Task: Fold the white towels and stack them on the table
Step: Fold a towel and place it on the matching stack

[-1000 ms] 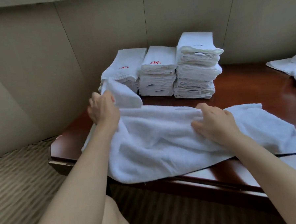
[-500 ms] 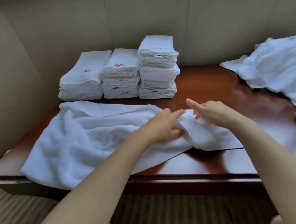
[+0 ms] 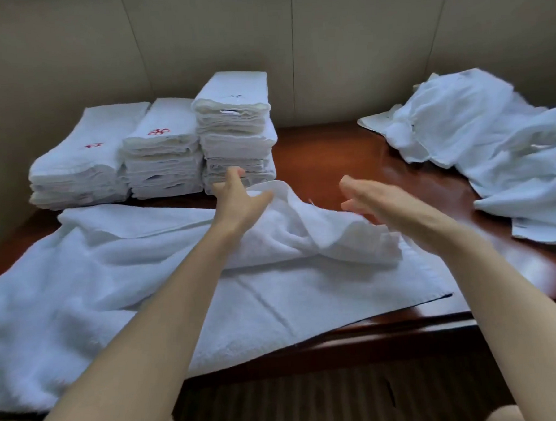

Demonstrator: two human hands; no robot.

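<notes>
Head view: white towel (image 3: 119, 283) spread across the counter (image 3: 325, 162), hanging over the near edge at 7 o'clock. Left hand (image 3: 237, 202) laid on a raised fold, fingers straight and spread. Right hand (image 3: 376, 202) just above the towel's right end, fingers straight, holding nothing. Folded stacks (image 3: 157, 152) at 11 o'clock; unfolded towels (image 3: 492, 141) heaped at 2 o'clock.

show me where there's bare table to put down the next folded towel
Bare dark wooden table lies between the tallest stack of folded white towels and the loose white towel heap. The front is crowded by the spread white towel.
</notes>
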